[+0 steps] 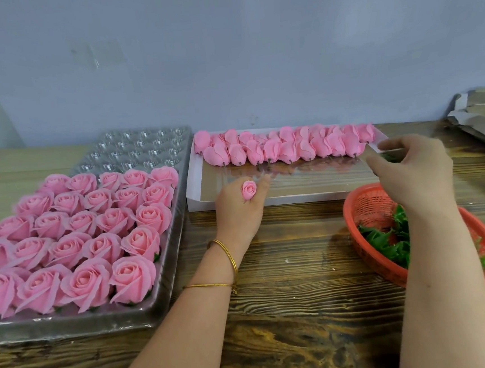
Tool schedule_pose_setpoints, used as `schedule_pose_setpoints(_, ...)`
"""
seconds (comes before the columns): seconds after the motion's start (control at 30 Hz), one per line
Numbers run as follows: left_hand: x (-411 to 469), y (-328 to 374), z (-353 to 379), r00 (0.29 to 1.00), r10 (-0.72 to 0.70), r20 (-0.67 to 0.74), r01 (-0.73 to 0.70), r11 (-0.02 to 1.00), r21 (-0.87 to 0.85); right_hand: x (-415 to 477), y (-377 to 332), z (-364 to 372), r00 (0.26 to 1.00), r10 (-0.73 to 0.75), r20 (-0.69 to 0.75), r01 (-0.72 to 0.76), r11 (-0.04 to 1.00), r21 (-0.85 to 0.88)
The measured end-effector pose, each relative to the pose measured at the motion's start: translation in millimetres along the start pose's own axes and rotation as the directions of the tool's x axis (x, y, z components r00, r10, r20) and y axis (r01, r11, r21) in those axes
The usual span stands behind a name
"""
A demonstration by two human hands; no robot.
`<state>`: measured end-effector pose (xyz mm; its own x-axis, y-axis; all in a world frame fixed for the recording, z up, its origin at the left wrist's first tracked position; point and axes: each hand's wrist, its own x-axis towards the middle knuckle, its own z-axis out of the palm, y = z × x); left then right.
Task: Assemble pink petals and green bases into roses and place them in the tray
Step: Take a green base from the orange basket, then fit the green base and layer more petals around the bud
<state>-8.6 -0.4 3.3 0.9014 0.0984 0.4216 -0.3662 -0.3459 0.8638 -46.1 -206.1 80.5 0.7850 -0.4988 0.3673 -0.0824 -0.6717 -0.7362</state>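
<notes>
Head view: both hands are seen above a wooden surface [288, 282], between a tray [158, 302] at the left and a red basket [351, 203] at the lower right
Left hand [239, 210]: curled round a small pink bud [249, 189], which is gripped among the fingers at frame centre, over the near edge of a white box [195, 199]
Right hand [413, 171]: raised at centre right with thumb and fingertips drawn together; a scrap of green [389, 157] is glimpsed there and judged to be a base being pinched, though most of it is hidden
Bud axis: the bloom is turned up toward the camera, its lower end hidden behind the fingers
Deciding relation: the bud lies left of and slightly below the right hand, well apart, so a leftward approach to the bud's hidden underside is judged to be needed
Petal stock [285, 147]: laid in rows at the top of the box, stubs pointing down-frame
Spare bases [384, 242]: heaped in the basket, under the right wrist
Finished roses [87, 235]: the tray's lower rows are filled; empty cells [144, 147] remain at upper left, nearer the left hand
</notes>
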Motion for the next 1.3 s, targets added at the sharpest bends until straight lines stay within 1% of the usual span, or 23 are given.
schedule_pose_setpoints(0.1,0.2,0.3,-0.6,1.0,-0.002,0.005,0.002,1.0,-0.002,-1.8,-5.2,3.5,1.0,-0.014,0.013,0.012,0.989,0.151)
schedule_pose_setpoints(0.17,0.7,0.6,-0.6,1.0,-0.011,0.006,0.011,1.0,-0.006,-5.3,-11.6,7.1,0.999,-0.022,0.049,0.007,0.96,0.278)
schedule_pose_setpoints(0.23,0.7,0.8,-0.2,1.0,-0.018,0.007,0.018,1.0,-0.011,-9.3,-16.8,12.2,0.995,-0.047,0.09,0.012,0.937,0.35)
schedule_pose_setpoints(0.33,0.5,0.7,-0.3,1.0,-0.02,0.007,0.02,1.0,-0.01,-13.5,-22.2,21.5,0.985,-0.104,0.141,0.053,0.945,0.324)
schedule_pose_setpoints(0.43,2.1,0.8,0.3,0.999,-0.032,0.008,0.032,0.999,-0.022,-18.5,-27.9,32.9,0.964,-0.14,0.228,0.059,0.943,0.328)
schedule_pose_setpoints(0.53,2.2,-0.4,0.3,0.999,-0.037,-0.001,0.037,0.999,-0.033,-24.3,-30.8,48.6,0.937,-0.221,0.27,0.138,0.946,0.293)
schedule_pose_setpoints(0.67,1.4,0.0,-0.7,1.0,-0.021,-0.016,0.02,1.0,-0.021,-31.3,-31.4,68.1,0.898,-0.31,0.314,0.206,0.924,0.322)
schedule_pose_setpoints(0.73,2.1,1.2,-1.0,0.999,-0.017,-0.03,0.016,1.0,-0.027,-35.0,-31.6,76.0,0.887,-0.32,0.332,0.213,0.923,0.321)
schedule_pose_setpoints(0.8,2.9,1.7,-1.3,0.998,-0.017,-0.058,0.014,0.999,-0.047,-37.7,-31.6,81.3,0.885,-0.302,0.355,0.187,0.927,0.324)
schedule_pose_setpoints(0.9,3.7,1.2,-1.7,0.996,-0.016,-0.088,0.01,0.998,-0.064,-37.6,-29.4,85.0,0.906,-0.256,0.338,0.155,0.942,0.297)
schedule_pose_setpoints(0.97,4.1,1.0,-1.8,0.995,-0.006,-0.1,0.0,0.998,-0.059,-37.5,-27.3,86.5,0.913,-0.246,0.326,0.17,0.954,0.245)
schedule_pose_setpoints(1.07,5.0,-0.1,-1.2,0.992,0.009,-0.127,-0.019,0.997,-0.073,-38.9,-25.0,89.6,0.899,-0.269,0.346,0.217,0.959,0.184)
schedule_pose_setpoints(1.2,4.3,0.8,-0.7,0.989,-0.04,-0.141,0.017,0.987,-0.16,-41.6,-22.5,93.2,0.88,-0.289,0.376,0.248,0.956,0.155)
schedule_pose_setpoints(1.3,5.6,2.1,0.1,0.98,-0.138,-0.143,0.083,0.939,-0.335,-43.5,-22.5,96.3,0.859,-0.312,0.405,0.287,0.95,0.123)
